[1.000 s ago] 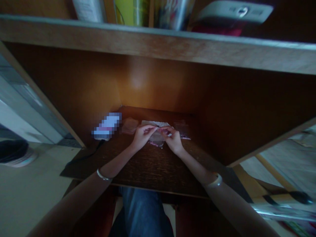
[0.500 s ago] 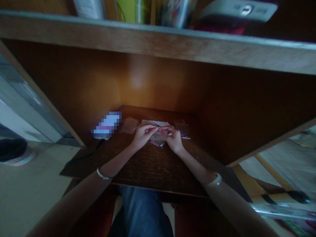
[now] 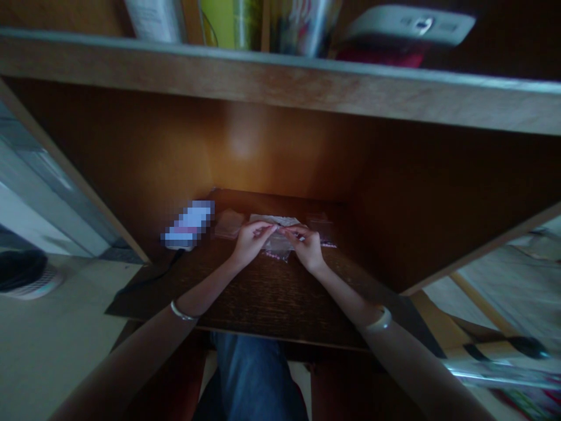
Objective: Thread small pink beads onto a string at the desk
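1. On my feed, a wooden desk (image 3: 272, 298) sits below a wooden shelf board (image 3: 280, 76).
2. At the desk's back left lies a pixelated object (image 3: 188, 225) (too blurred for me to name), with a black cable (image 3: 151, 279) trailing from it.
3. The left hand (image 3: 253, 242) and right hand (image 3: 309, 248) are together at the desk's middle, fingertips meeting; I cannot tell whether they clamp anything.
4. Beneath them lies a clear bag with pink bits (image 3: 277, 252), partly hidden, below a white paper (image 3: 274, 220).
5. Another clear bag (image 3: 228, 224) rests just left of the paper.
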### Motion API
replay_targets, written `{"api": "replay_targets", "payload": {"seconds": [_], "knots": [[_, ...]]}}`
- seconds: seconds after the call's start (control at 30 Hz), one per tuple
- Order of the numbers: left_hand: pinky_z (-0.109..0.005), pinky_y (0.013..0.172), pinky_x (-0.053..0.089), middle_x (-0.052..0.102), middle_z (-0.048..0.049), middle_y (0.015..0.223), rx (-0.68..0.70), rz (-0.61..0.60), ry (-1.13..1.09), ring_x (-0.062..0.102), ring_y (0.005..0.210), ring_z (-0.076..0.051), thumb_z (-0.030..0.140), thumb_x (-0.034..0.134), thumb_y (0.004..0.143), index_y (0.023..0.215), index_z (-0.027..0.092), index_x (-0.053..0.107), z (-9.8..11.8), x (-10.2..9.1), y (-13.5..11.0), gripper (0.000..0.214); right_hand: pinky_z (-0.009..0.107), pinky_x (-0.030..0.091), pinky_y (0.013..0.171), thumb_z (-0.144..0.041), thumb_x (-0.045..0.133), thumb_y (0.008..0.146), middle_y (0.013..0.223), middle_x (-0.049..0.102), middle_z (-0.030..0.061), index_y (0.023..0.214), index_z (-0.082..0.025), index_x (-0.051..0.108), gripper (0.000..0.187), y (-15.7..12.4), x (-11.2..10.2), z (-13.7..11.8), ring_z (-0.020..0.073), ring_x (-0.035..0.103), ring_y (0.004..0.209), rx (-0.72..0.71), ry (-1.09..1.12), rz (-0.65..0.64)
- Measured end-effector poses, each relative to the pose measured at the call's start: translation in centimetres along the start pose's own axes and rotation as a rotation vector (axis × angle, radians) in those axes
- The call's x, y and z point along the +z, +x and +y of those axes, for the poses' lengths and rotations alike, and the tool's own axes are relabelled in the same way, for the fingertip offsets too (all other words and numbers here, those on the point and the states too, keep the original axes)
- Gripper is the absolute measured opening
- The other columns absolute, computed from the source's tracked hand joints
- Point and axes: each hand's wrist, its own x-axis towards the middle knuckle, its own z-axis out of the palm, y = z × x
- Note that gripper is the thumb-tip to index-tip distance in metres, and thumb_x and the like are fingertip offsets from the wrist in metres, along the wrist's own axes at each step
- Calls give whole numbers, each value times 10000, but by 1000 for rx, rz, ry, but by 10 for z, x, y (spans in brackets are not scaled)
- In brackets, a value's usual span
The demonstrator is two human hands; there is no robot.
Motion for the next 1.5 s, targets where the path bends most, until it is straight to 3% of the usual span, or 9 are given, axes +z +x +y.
{"api": "replay_targets", "payload": {"seconds": [0.57,0.83,1.0,1.13,1.3,1.4,1.5], "knots": [[-290,745,544,736,-57,854,-50,76,-12,683,781,-173,326,628,804,847,159,702,1,1,1,188,277,470,616,-392,638,789,773,729,41,790,-202,747,219,1,0,2,167,636,685,11,25,11],[-304,752,550,738,-72,864,-49,85,-24,685,797,-191,354,638,778,852,142,709,-3,-5,5,236,314,502,696,-420,621,799,812,737,52,816,-210,753,249,1,2,5,196,658,762,-5,84,-37],[-309,733,550,742,-70,848,-60,59,11,688,780,-202,392,647,762,834,143,718,6,-2,13,270,301,492,640,-464,603,784,732,726,48,754,-187,743,312,11,-9,6,186,640,666,48,61,-58],[-288,694,545,741,-57,810,-64,-21,37,689,753,-192,393,636,781,831,158,721,23,20,24,254,262,466,563,-480,614,756,704,702,52,753,-150,722,347,21,-41,5,147,601,582,152,64,-71],[-268,541,526,736,-100,835,-269,-99,-70,689,629,-182,353,568,843,931,112,695,27,79,38,286,235,431,485,-471,621,730,722,701,60,822,-135,713,360,27,-89,14,120,566,518,285,12,-46],[-289,634,532,731,-92,793,-246,-69,51,691,704,-198,255,606,807,830,115,711,19,111,47,177,238,452,493,-370,575,760,723,706,60,834,-142,704,272,29,-104,30,129,590,529,373,-113,-6],[-314,742,520,726,-93,819,-240,-42,121,683,807,-206,129,600,769,777,114,705,8,129,55,107,256,492,575,-191,583,708,723,707,45,792,-153,690,142,33,-109,46,145,630,597,404,-256,21]]}}
